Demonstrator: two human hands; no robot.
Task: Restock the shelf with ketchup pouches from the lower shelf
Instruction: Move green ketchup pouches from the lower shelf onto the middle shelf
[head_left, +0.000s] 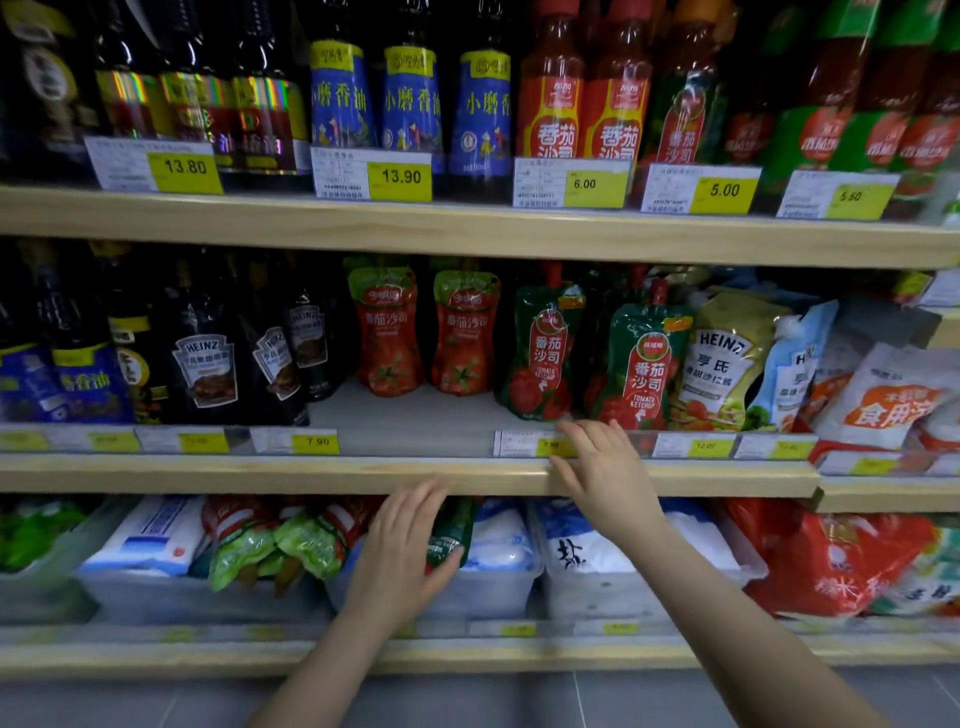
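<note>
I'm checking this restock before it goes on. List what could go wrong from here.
1. The left hand grips a green ketchup pouch by one end only; it might slip.
2. The loose pouches beside it hang over their bin edge and could be dragged off.
3. The right hand on the shelf edge could bump the standing pouches.

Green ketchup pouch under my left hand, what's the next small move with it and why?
Probably lift the green pouch that the left hand grips up to the middle shelf, where bare space lies left of the standing green pouches. The right hand rests open at that shelf's edge.
</note>
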